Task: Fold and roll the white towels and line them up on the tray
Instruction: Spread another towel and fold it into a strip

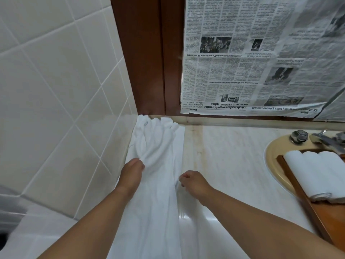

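A long white towel (158, 146) lies rumpled along the left side of the marble counter, its far end bunched against the tiled wall corner. My left hand (131, 175) rests on its left part, fingers pinching a fold of cloth. My right hand (192, 182) sits at the towel's right edge, fingers curled on the hem. At the right, a wooden tray (298, 191) lies over the sink and carries three rolled white towels (317, 172) side by side.
The beige sink rim (276, 176) and a chrome tap (298, 136) are at the right. A tiled wall (56, 90) borders the counter on the left. Newspaper (252, 58) covers the surface behind, next to a dark wooden frame (149, 62).
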